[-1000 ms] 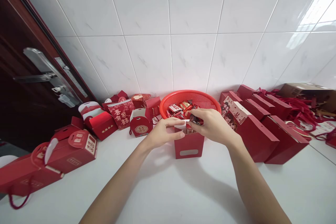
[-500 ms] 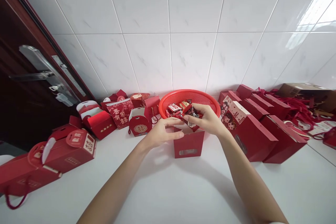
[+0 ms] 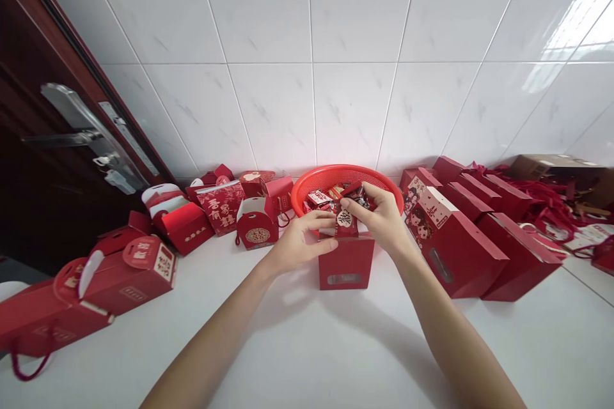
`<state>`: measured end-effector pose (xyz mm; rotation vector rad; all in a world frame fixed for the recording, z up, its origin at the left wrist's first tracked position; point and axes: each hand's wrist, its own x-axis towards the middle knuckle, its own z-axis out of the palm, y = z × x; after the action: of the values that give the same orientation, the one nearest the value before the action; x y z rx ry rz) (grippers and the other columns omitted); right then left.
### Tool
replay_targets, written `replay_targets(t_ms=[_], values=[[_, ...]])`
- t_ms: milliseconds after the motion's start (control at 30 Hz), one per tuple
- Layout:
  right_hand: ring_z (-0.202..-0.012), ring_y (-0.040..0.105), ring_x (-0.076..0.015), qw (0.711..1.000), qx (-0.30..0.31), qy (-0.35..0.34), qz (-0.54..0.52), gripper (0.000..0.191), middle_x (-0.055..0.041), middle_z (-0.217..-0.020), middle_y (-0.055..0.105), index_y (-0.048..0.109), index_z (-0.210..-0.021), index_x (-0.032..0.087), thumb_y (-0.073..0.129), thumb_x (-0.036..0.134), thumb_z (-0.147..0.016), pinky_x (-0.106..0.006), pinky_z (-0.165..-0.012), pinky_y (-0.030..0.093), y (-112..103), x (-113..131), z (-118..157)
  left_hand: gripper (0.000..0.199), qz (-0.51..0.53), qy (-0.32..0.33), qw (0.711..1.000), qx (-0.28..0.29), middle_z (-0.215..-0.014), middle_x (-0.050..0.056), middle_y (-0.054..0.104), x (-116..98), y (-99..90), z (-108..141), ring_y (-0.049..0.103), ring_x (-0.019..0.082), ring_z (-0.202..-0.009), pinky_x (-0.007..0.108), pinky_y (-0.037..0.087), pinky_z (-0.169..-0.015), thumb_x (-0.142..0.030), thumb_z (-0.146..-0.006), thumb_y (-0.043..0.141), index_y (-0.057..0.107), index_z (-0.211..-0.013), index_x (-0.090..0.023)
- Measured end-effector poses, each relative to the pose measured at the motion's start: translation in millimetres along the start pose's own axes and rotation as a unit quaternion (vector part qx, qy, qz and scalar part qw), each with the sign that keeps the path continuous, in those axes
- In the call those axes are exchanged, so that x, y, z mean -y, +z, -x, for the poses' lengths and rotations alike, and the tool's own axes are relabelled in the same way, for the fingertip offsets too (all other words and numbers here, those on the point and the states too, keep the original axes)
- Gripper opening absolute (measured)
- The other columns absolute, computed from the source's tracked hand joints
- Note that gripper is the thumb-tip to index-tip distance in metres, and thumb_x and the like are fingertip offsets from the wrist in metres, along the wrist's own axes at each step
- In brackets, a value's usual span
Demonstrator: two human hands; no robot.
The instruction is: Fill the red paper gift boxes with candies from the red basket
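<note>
A small red box (image 3: 346,263) with a clear window stands upright on the white table in front of an orange-red mesh basket (image 3: 311,180) of wrapped sweets (image 3: 320,198). Above the box's top, the thumb and fingers of my right hand (image 3: 378,209) pinch a dark red packet (image 3: 345,220) with a pale round label. My left hand (image 3: 303,239) is at the box's upper left edge, thumb and fingers apart, with the packet near its fingertips. The inside of the box is hidden.
Red gift boxes (image 3: 187,228) of various shapes line the left side. Larger red boxes (image 3: 463,255) stand in rows at the right, with red ribbons (image 3: 551,204) and a cardboard box (image 3: 551,166) beyond. Behind is a tiled wall (image 3: 355,108); a dark door (image 3: 29,192) is at the left.
My right hand has turned the packet so that its round label faces me more, over the box. My left hand has hardly moved. The whole view has shifted slightly.
</note>
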<state>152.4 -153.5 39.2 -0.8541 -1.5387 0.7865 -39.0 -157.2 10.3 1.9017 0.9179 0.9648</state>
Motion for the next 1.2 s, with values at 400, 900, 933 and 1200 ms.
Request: replay_targets(t_ms=[400,900,933,1200], values=[[-0.06,0.043,-0.0121,0.998,-0.054,0.024,-0.013,0.033,0.0009,-0.066,0.051,0.055,-0.069,0.02,0.067,0.045,-0.086,-0.026,-0.055,0.036,-11.6,12.2,2.3,0.025,-0.108,0.072,0.987,-0.092,-0.12,0.008,0.068,-21.6,-5.5,10.1,0.062,0.027,-0.115,0.035,0.047,-0.102,-0.036,-0.094,0.06,0.078,-0.105,-0.022],[-0.074,0.058,-0.0167,0.974,0.209,-0.025,0.078,0.018,-0.0036,-0.084,0.067,0.076,-0.096,0.02,0.073,0.033,-0.085,-0.03,-0.066,0.046,-47.1,14.8,2.0,0.034,0.116,-0.119,0.986,-0.004,-0.101,0.008,0.079,-7.9,-5.9,-0.4,0.069,0.03,-0.102,0.038,0.052,-0.091,-0.048,-0.083,0.071,0.08,-0.093,-0.017],[-0.078,0.058,-0.0174,0.972,0.216,-0.04,0.081,0.018,-0.0039,-0.086,0.066,0.077,-0.096,0.021,0.074,0.034,-0.084,-0.03,-0.069,0.047,-45.1,12.5,1.5,0.033,0.137,-0.129,0.982,-0.006,-0.099,0.008,0.079,-5.3,-6.2,-1.8,0.069,0.029,-0.1,0.038,0.052,-0.092,-0.048,-0.081,0.073,0.08,-0.09,-0.017],[-0.073,0.05,-0.0163,0.959,0.248,-0.053,0.124,0.013,-0.0029,-0.079,0.06,0.08,-0.09,0.023,0.077,0.032,-0.082,-0.028,-0.062,0.04,-28.5,-6.6,-1.9,0.028,0.226,-0.163,0.96,-0.027,-0.083,0.006,0.077,-4.0,-6.4,-6.4,0.069,0.023,-0.086,0.037,0.054,-0.088,-0.044,-0.068,0.084,0.079,-0.073,-0.017]])
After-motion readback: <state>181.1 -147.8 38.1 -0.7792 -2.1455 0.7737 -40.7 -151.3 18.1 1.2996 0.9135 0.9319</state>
